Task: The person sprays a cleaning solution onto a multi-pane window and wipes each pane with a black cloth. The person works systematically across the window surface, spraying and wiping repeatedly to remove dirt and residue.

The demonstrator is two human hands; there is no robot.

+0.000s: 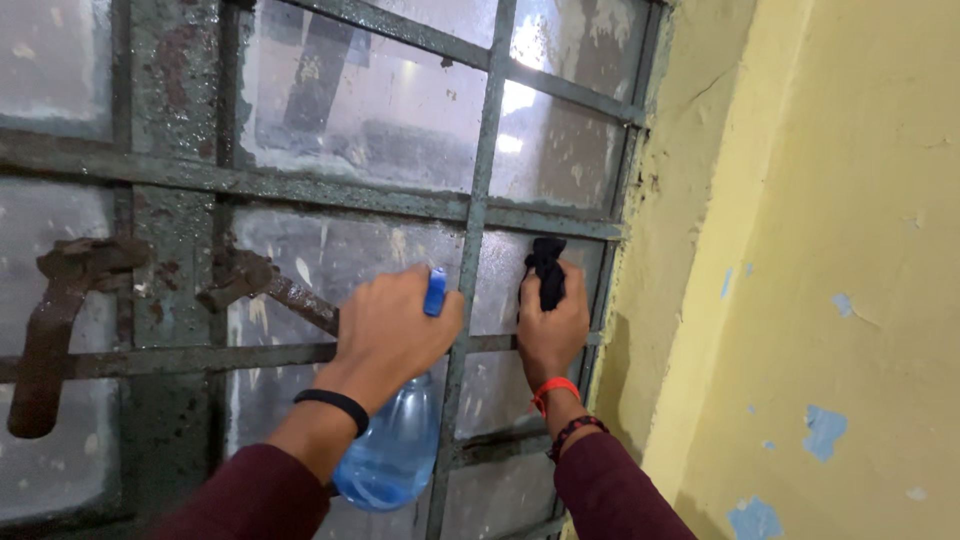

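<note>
Your left hand at centre frame is wrapped around the blue spray bottle, which hangs below it; keep its nozzle facing the glass. Just right, your right hand presses a bunched black cloth against the window pane; wipe firmly into the corners.

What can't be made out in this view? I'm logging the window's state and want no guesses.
- Spray bottle nozzle: head view, covered by the left hand; only a blue trigger part shows.
- Black cloth: mostly balled inside the right hand, full size unknown.
- Outside scene: blurred by the dirty, frosted panes.
- Rusty latch: its fixing is lost in the corrosion.
- Window bottom: cut off by the lower edge.
</note>
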